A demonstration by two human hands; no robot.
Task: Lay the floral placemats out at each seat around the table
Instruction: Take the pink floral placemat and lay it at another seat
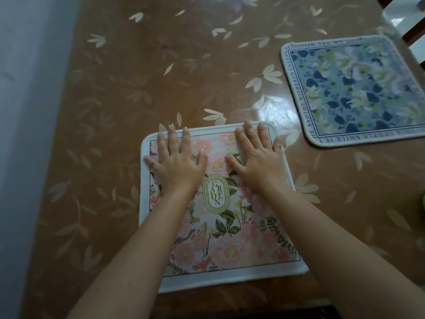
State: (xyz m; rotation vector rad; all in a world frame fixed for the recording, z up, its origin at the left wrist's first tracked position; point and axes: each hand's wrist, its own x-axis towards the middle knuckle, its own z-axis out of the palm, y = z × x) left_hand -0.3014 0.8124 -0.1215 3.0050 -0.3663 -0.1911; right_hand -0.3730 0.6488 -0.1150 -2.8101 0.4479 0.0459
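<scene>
Head view: the left grip point(177, 162) and the right grip point(257, 157), both bare hands, lie palm-down with fingers straight and spread apart. They clamp on nothing and press flat on the pink placemat point(230, 245). This placemat lies directly under both grips on the desk point(138, 77), its far edge just beyond the fingertips and its near edge back toward the forearms, close to the desk's near edge. The oval "GARDEN" emblem point(215, 194) sits between the two wrists. The blue placemat point(354, 90) lies flat, well apart, ahead and to the right of the right grip. The step in hand appears to be seating and smoothing the pink placemat at the near seat; the blue placemat appears already placed. The next move likely calls for lifting both grips clear without dragging the mat on the glossy desk cover, then fetching a further placemat for another seat. No spare placemats are in view. The blue placemat's right edge is cut off by the frame. A chair point(404, 19) beyond it shows only in part. A green object point(422, 199) right of the right forearm is cut off and cannot be identified. The remaining seats lie outside the frame.
</scene>
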